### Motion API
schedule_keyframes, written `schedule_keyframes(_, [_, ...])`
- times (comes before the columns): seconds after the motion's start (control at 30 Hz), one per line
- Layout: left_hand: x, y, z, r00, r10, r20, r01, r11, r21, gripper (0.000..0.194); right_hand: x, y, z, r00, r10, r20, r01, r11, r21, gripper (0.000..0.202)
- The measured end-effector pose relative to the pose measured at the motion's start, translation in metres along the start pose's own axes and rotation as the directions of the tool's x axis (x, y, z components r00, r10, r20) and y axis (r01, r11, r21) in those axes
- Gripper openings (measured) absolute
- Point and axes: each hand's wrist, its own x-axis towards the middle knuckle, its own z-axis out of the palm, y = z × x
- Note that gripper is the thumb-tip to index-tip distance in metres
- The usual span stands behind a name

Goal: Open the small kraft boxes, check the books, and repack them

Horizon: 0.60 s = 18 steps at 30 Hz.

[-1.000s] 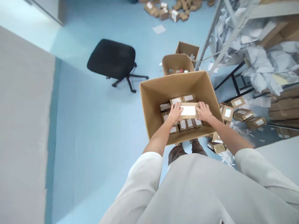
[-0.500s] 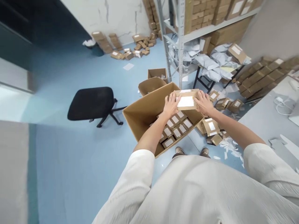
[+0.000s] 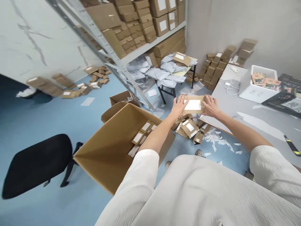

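Note:
Between both hands I hold a small brown cardboard box [image 3: 194, 110] with a white label on its face. My left hand [image 3: 179, 107] grips its left end, thumb on the label side. Around the right end my right hand [image 3: 211, 106] is closed, thumb at the label's edge. To the left and below stands a large open carton [image 3: 103, 150], with several small labelled boxes [image 3: 137, 137] inside; my left forearm hides part of it. Beneath the held box, more small cartons [image 3: 189, 127] lie in a heap on the floor.
A grey worktable [image 3: 261, 125] at right bears a white bin [image 3: 257, 84], a charger cable and a utility knife [image 3: 292, 146]. A metal shelf [image 3: 145, 47] stands ahead, near a small table piled with grey mailer bags [image 3: 168, 73]. A black chair [image 3: 39, 163] is at left.
My view has turned to the right, bringing the worktable's bin and knife into sight. The held box has moved from above the large carton to its right, towards the worktable.

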Motion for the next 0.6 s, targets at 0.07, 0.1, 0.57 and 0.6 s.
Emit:
schedule_keyframes(0.07, [0.041, 0.045, 0.017, 0.998, 0.051, 0.033, -0.051, 0.999, -0.001, 0.125, -0.031, 0.048, 0.013, 0.998, 0.052, 0.047, -0.052, 0.999, 0.001, 0.096])
schedule_keyframes(0.1, [0.061, 0.066, 0.025, 0.996, 0.074, 0.057, -0.074, 0.997, -0.003, 0.126, -0.046, 0.07, 0.019, 0.995, 0.076, 0.071, -0.077, 0.997, 0.001, 0.097])
schedule_keyframes(0.57, [0.213, 0.234, 0.118, 0.908, 0.29, 0.303, -0.278, 0.957, -0.084, 0.125, -0.167, 0.235, 0.114, 0.927, 0.279, 0.252, -0.303, 0.951, 0.06, 0.091])
schedule_keyframes(0.6, [0.218, 0.236, 0.12, 0.904, 0.296, 0.307, -0.28, 0.955, -0.097, 0.124, -0.168, 0.24, 0.117, 0.925, 0.283, 0.255, -0.308, 0.949, 0.064, 0.09])
